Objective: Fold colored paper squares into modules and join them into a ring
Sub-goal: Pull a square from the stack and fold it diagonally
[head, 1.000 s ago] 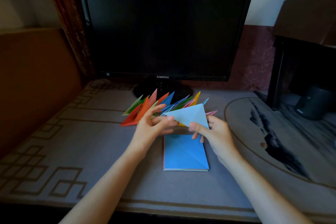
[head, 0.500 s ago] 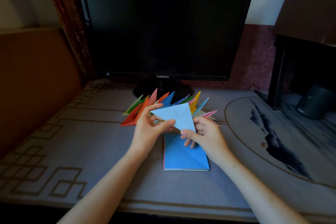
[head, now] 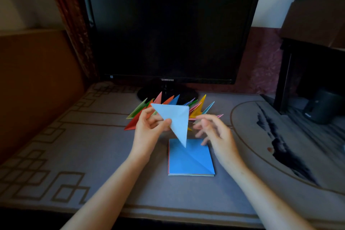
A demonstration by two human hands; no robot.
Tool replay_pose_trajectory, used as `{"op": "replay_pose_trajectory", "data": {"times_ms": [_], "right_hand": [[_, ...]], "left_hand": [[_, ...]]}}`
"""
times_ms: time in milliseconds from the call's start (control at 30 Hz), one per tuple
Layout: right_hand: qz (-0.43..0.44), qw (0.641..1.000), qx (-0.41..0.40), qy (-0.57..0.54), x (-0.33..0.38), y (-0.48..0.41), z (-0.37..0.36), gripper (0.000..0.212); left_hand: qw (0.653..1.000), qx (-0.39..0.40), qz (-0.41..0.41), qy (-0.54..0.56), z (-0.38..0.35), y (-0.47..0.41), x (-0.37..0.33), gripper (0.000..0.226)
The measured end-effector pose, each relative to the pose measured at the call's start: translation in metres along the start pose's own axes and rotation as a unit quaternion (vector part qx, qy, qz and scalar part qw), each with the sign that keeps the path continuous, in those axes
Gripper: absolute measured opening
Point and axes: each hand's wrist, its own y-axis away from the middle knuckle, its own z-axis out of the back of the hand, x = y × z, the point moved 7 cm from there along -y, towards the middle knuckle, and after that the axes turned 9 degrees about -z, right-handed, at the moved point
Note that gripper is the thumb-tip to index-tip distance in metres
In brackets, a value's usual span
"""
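My left hand [head: 149,129] pinches a light blue paper folded into a triangle [head: 176,119], held above the table with one corner pointing down. My right hand [head: 214,130] hovers just right of the triangle, blurred, fingers spread and holding nothing. Under the triangle's tip lies a stack of paper squares [head: 190,158], its top sheet blue with a diagonal crease. Behind the hands, several folded pointed modules [head: 138,115] in red, green, orange, blue, yellow and pink lie fanned out on the table.
A dark monitor [head: 168,30] on its stand [head: 166,93] rises behind the modules. The patterned grey tablecloth [head: 74,155] covers the table. A wooden panel [head: 33,80] stands at the left; a dark shelf unit [head: 315,61] with a small black speaker [head: 323,106] is at the right.
The light blue triangle has been turned so a corner points down. My right hand has let go of it and moved off to the right; my left hand alone holds it.
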Motion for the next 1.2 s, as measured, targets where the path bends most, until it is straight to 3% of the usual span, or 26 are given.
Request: {"op": "replay_pose_trajectory", "data": {"times_ms": [233,367,933,1033,1200], "right_hand": [[0.128,0.985,0.017,0.114,0.016,0.006,-0.004,0.045],[0.133,0.982,0.028,0.129,0.015,0.005,-0.006,0.038],[0.01,0.999,-0.013,0.036,-0.001,-0.001,0.003,0.023],[-0.004,1.0,-0.014,0.023,0.0,0.0,0.002,0.004],[-0.002,1.0,-0.017,0.021,-0.001,-0.001,0.003,0.014]], "left_hand": [[0.997,0.072,0.015,-0.035,-0.011,0.007,-0.004,0.015],[0.996,0.075,0.032,-0.048,-0.011,0.008,-0.002,0.015],[0.988,0.104,0.088,0.073,-0.023,0.012,0.002,0.012],[0.989,0.126,0.066,0.038,-0.024,0.012,0.0,0.021],[0.988,0.142,0.061,0.02,-0.025,0.013,-0.003,0.037]]}}
